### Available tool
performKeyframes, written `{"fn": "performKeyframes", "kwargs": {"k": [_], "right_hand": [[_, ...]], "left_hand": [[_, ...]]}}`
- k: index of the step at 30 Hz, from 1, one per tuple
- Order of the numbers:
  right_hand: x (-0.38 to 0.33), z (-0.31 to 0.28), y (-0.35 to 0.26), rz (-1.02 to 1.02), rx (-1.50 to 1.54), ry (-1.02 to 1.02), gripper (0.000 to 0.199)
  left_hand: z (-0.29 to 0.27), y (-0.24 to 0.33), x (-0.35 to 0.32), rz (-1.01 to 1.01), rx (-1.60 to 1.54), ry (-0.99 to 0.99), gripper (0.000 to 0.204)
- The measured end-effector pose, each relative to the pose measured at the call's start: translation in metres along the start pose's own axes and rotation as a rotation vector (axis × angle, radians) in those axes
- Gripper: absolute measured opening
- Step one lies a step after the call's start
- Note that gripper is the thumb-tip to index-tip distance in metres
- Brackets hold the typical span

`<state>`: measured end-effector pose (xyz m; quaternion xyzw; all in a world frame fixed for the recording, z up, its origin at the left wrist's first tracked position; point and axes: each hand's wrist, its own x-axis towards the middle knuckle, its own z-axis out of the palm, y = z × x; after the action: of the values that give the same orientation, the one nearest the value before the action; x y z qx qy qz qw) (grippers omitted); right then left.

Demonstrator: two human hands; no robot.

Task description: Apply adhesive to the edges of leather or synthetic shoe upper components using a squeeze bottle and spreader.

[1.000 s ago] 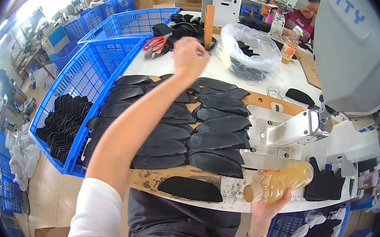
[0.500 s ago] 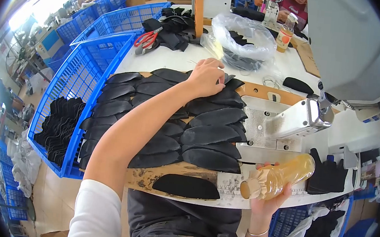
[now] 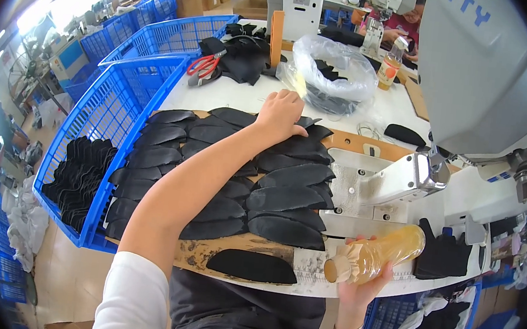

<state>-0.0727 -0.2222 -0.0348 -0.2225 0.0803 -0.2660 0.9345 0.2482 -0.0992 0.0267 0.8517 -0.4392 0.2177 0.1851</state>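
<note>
Matt black cloth pieces [image 3: 285,198] lie on a worn wooden board [image 3: 236,254]; the bottle [image 3: 375,258] is clear glossy plastic; the crate [image 3: 116,112] blue plastic mesh.

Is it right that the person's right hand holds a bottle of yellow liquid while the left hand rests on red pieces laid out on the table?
Not quite. The pieces under the left hand are black, not red, as the head view shows. The rest holds: the right hand holds a bottle of yellow liquid, and the pieces lie on the table.
</note>
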Motion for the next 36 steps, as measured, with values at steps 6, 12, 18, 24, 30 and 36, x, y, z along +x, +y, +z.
{"fn": "performKeyframes", "kwargs": {"k": [6, 12, 18, 24, 30, 36], "right_hand": [[0.003, 0.0, 0.001, 0.004, -0.026, -0.029, 0.058], [-0.003, 0.005, -0.001, -0.002, -0.023, -0.073, 0.055], [0.0, -0.01, 0.0, -0.053, -0.024, -0.092, 0.057], [-0.007, 0.01, 0.004, -0.195, -0.39, -0.219, 0.064], [-0.037, 0.081, 0.039, -0.205, -0.766, -0.352, 0.08], [-0.045, 0.105, 0.081, -0.216, -1.121, -0.733, 0.091]], "left_hand": [[-0.02, -0.001, -0.006, -0.019, -0.002, 0.076, 0.044], [-0.124, 0.041, -0.072, -0.099, -0.385, -0.029, 0.03], [-0.157, 0.065, -0.212, 0.091, -0.397, 0.064, 0.02], [-0.131, 0.076, -0.278, -0.084, -0.35, 0.158, 0.017], [-0.111, 0.072, -0.3, 0.068, -0.169, 0.177, 0.026], [-0.106, 0.067, -0.315, 0.144, -0.186, 0.232, 0.029]]}}
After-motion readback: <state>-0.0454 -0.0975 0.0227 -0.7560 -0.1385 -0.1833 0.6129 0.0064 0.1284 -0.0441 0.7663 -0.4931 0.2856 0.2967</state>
